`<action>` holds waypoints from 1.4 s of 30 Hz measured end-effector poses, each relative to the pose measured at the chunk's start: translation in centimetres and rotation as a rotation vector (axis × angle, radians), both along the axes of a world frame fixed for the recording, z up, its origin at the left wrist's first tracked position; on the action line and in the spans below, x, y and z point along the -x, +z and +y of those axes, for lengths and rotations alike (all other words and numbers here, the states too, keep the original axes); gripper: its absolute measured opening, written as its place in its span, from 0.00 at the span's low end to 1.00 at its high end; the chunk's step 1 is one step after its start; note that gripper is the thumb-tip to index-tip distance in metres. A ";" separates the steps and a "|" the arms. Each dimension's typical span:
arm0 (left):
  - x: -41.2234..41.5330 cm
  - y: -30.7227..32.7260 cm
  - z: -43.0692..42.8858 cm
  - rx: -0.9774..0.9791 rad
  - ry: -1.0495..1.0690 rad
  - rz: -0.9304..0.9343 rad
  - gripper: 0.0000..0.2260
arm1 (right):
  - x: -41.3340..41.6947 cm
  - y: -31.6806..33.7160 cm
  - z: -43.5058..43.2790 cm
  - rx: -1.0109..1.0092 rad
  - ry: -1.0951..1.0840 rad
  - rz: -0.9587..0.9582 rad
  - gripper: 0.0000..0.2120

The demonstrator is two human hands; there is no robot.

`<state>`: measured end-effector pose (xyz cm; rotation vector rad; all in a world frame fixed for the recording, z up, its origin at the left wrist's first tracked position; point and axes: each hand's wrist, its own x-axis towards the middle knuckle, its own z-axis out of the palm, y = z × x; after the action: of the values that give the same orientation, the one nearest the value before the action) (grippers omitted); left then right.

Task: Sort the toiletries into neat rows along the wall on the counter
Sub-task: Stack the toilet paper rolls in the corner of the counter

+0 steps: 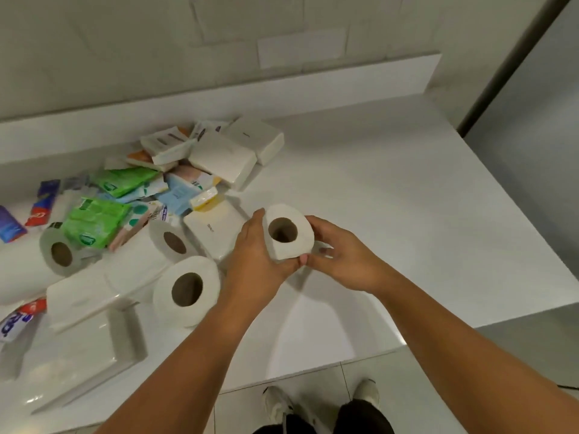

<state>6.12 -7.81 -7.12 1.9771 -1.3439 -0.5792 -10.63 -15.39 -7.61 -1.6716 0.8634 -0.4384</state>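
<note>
- Both hands hold one roll (288, 232) above the surface (391, 195): the left hand (260, 255) wraps its left side and underside, the right hand (341, 255) cups its right side. Each grip is closed on the roll, its core hole facing the camera.
- The roll sits just right of the pile (156, 189), well short of the wall (219, 42) where the rows belong.
- Risk: a soft roll squeezed from both sides may go oval, and then it would likely rock or stand crooked in a row.
- Risk: set on its curved side, it could roll off toward the surface's near edge; standing it on a flat end looks safer.
- Risk: the left forearm passes close over a lying roll (186, 288); a sweep back toward the pile might nudge it, or a second roll (172, 242) behind it, into motion.
- Risk: packs in the pile lean on one another, so pulling one out carelessly could spill the rest.
- The surface is white and glossy, bare on its right half, with a low raised ledge (282, 86) along the wall.
- The wall is pale tile; a tiled floor (438, 386) and the person's shoes show below the near edge.
</note>
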 end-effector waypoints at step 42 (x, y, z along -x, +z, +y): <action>18.0 -2.3 -44.7 0.215 -0.240 0.166 0.36 | 19.9 -2.8 -42.1 0.126 -0.380 -0.193 0.26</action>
<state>-11.92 -52.55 -9.42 1.5737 -1.4819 -0.6640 -30.49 -57.45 -10.40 -1.5472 1.0274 -0.9153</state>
